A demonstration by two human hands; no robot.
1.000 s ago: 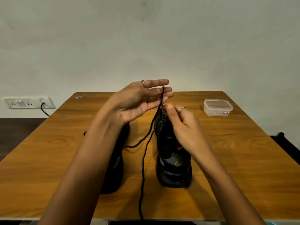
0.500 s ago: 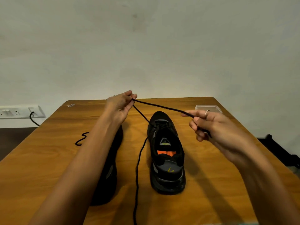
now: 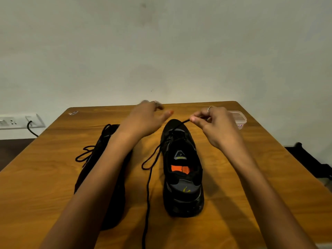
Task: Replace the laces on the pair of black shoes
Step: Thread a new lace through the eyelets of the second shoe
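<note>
I am pinching one end of the lace (image 3: pixel 179 123) in my right hand (image 3: pixel 218 127), thumb and forefinger closed on it just above the toe of the right shoe (image 3: pixel 181 169). That shoe is standing on the table (image 3: pixel 251 186) with its toe pointing far and its heel toward me. From my pinch the lace is running down and left into the far eyelets, so the next eyelet is lying just below and left of my right hand, which is the nearer one. The rest of the lace is looping out on the shoe's left side and trailing toward the near edge of the table.

My left hand (image 3: pixel 143 119) is hovering open, fingers spread, holding nothing, just left of the toe. Half a second ago it was pinching the lace too, stretched between both hands; now it has let go, and my right hand has come in from the right toward the toe. The left shoe (image 3: pixel 107 141) is lying under my left forearm.
</note>
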